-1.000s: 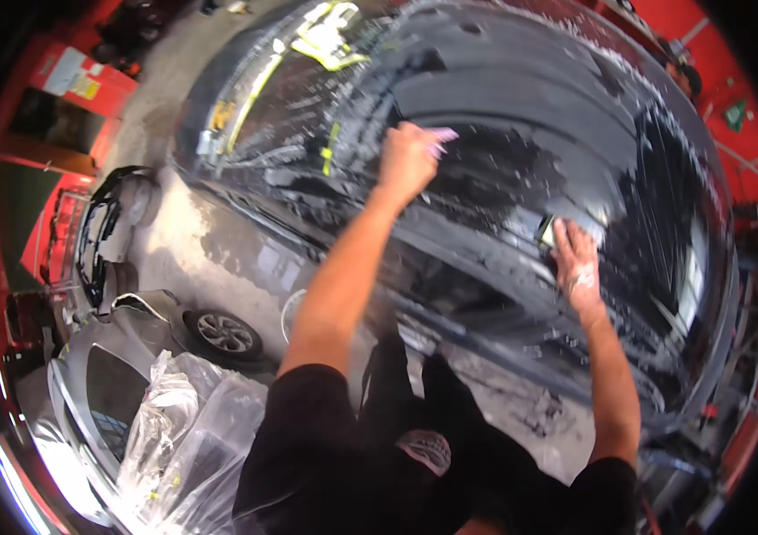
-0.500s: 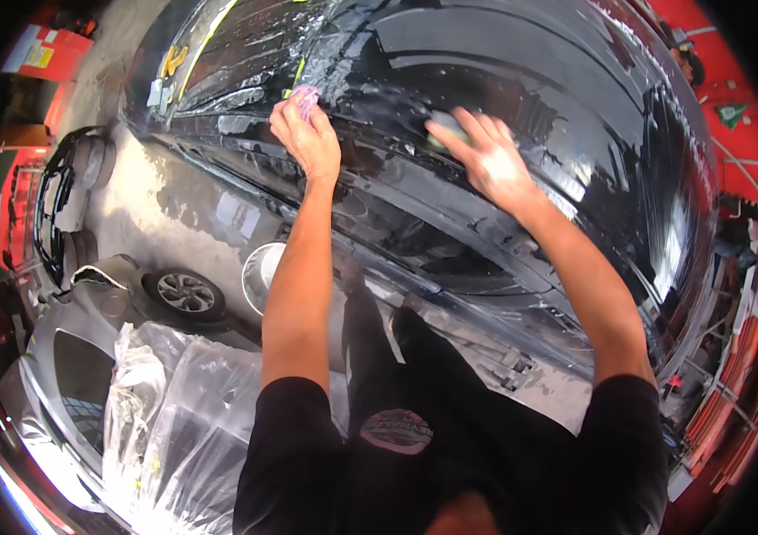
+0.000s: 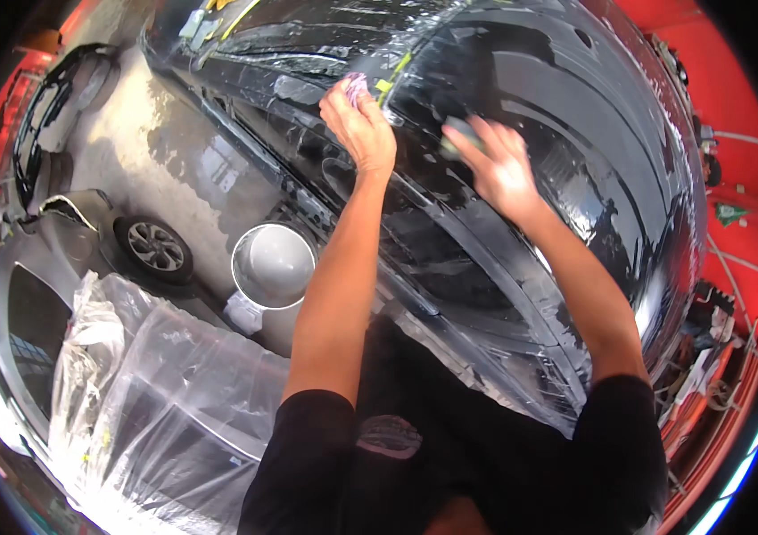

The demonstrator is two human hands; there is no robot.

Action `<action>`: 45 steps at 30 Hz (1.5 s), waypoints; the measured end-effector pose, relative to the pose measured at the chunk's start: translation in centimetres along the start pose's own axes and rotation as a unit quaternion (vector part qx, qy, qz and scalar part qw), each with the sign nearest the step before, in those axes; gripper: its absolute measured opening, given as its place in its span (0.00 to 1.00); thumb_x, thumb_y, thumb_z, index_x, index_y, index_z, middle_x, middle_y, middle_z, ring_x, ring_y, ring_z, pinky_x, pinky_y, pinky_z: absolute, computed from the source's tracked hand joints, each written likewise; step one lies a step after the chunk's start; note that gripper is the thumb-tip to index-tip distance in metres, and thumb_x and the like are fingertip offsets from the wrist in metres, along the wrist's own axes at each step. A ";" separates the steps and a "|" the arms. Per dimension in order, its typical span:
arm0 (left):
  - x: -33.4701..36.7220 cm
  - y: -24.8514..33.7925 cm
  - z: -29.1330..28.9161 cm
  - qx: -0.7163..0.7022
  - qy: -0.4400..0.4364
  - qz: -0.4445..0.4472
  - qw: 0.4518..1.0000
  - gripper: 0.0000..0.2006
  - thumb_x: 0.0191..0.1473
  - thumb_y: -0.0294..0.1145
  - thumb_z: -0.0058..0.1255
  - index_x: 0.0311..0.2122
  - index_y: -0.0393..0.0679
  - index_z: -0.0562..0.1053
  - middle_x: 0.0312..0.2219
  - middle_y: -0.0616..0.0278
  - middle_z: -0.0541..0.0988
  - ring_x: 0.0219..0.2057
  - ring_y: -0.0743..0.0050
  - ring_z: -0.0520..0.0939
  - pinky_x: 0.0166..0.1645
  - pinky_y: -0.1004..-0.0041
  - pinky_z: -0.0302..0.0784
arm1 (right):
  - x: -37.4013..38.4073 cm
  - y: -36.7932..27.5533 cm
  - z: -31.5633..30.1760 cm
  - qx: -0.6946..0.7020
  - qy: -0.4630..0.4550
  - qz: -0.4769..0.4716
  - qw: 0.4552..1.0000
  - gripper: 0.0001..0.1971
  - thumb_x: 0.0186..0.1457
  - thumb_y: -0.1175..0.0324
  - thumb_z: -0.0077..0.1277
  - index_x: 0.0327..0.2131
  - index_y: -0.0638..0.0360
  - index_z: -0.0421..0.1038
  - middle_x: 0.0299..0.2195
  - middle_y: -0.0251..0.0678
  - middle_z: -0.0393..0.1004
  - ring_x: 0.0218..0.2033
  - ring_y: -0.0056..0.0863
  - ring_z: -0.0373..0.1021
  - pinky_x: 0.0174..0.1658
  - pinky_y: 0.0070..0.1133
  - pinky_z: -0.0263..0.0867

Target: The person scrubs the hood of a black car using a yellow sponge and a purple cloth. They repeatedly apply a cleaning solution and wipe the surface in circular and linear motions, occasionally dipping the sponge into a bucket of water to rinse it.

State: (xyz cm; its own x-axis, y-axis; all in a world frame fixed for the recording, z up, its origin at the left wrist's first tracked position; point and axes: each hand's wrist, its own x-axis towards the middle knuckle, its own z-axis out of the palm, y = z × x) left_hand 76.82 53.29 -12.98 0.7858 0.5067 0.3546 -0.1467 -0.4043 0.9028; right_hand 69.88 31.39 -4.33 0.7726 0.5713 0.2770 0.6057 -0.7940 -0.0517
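Left hand (image 3: 363, 132) out front, elbow nearly straight, pinching a crumpled pink cloth (image 3: 357, 87) at its fingertips — yellow tape (image 3: 385, 86) just to their right. Right hand (image 3: 501, 168), elbow bent outward, grips a blurred pad (image 3: 466, 127) with its fingers — the dark car (image 3: 544, 85) spreads beneath both grips.

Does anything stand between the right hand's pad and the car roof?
No object shows between the blurred pad in the right hand and the roof; yellow tape lies left of the pad, near the left hand.
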 end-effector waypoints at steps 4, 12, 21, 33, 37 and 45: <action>0.3 -1.0 1.9 0.015 0.037 0.057 0.998 0.15 0.66 0.31 0.52 0.55 0.38 0.73 0.49 0.45 0.76 0.54 0.42 0.74 0.59 0.50 0.67 | -9.0 -0.8 -5.5 -0.038 -0.060 0.052 0.996 0.35 0.44 0.78 0.60 0.61 0.48 0.79 0.58 0.52 0.73 0.55 0.51 0.72 0.54 0.42 0.66; -0.1 -0.5 2.1 0.050 0.003 0.039 0.998 0.17 0.63 0.29 0.53 0.56 0.41 0.73 0.52 0.43 0.74 0.56 0.39 0.73 0.60 0.48 0.66 | 9.9 2.9 4.3 -0.066 -0.062 0.043 0.995 0.28 0.59 0.70 0.57 0.64 0.45 0.73 0.56 0.46 0.73 0.55 0.45 0.69 0.55 0.39 0.64; -0.4 -1.4 1.6 0.088 -0.035 0.090 0.991 0.21 0.59 0.32 0.55 0.57 0.44 0.74 0.54 0.43 0.74 0.54 0.39 0.73 0.60 0.46 0.65 | 9.8 5.3 4.1 -0.047 -0.040 0.026 0.998 0.32 0.53 0.71 0.60 0.64 0.41 0.75 0.57 0.46 0.72 0.55 0.47 0.70 0.54 0.42 0.66; 0.6 -1.0 2.2 0.094 -0.028 0.105 0.990 0.22 0.57 0.30 0.56 0.58 0.44 0.74 0.52 0.46 0.74 0.54 0.39 0.73 0.59 0.45 0.65 | 7.3 6.5 1.3 -0.031 -0.053 -0.025 0.998 0.36 0.49 0.79 0.58 0.64 0.42 0.75 0.57 0.45 0.73 0.53 0.46 0.70 0.53 0.39 0.66; 0.4 -1.0 2.1 0.095 -0.032 0.093 0.991 0.22 0.57 0.30 0.56 0.58 0.45 0.75 0.53 0.45 0.74 0.54 0.39 0.73 0.60 0.45 0.65 | 13.0 6.0 5.4 -0.047 -0.070 -0.027 0.996 0.33 0.53 0.74 0.59 0.64 0.41 0.74 0.59 0.45 0.72 0.55 0.44 0.69 0.56 0.40 0.66; 1.1 -1.4 1.8 0.119 -0.037 0.104 0.987 0.24 0.57 0.30 0.56 0.60 0.45 0.74 0.53 0.47 0.75 0.54 0.42 0.73 0.60 0.47 0.65 | 4.0 8.3 0.4 -0.011 -0.064 -0.036 0.997 0.34 0.54 0.74 0.60 0.66 0.42 0.73 0.57 0.49 0.71 0.52 0.50 0.70 0.53 0.40 0.66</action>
State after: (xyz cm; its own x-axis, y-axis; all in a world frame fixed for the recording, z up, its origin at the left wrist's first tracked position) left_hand 78.99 52.98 -14.28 0.7968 0.3404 0.4993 -0.1711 -0.6653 0.7267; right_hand 78.13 27.19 -4.06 0.7465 0.6471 0.1550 0.6567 -0.7540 -0.0144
